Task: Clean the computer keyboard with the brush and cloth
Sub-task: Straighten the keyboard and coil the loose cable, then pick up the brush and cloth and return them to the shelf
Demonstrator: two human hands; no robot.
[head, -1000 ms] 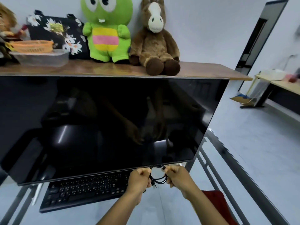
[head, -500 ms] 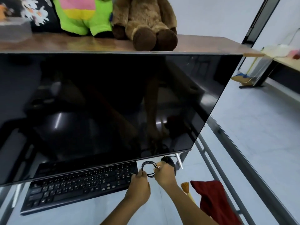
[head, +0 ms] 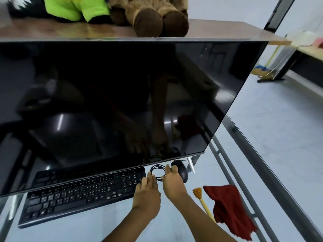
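On the desk (head: 78, 231): one keyboard (head: 83, 193), one mouse (head: 182, 172), one cable coil (head: 156, 169), one brush (head: 203, 201), one cloth (head: 227, 206), one monitor (head: 104, 102).
Keyboard: black, flat under the monitor's lower edge, left of my hands.
Brush: orange bristles, yellow handle, between my right arm and the cloth.
Cloth: red, crumpled, near the desk's right rim.
Left hand (head: 146, 194): fingers straight, resting on the keyboard's right end, tips touching the coil, gripping nothing.
Right hand (head: 173, 184): fingers straight, laid on the coil, with the mouse just beside.
Shelf (head: 52, 30): wooden, above the monitor; two plush toys, one green (head: 75, 7), one brown (head: 153, 14).
Surface: glass top, metal frame.
Room: pale walls, grey floor (head: 279, 119), second table far right.
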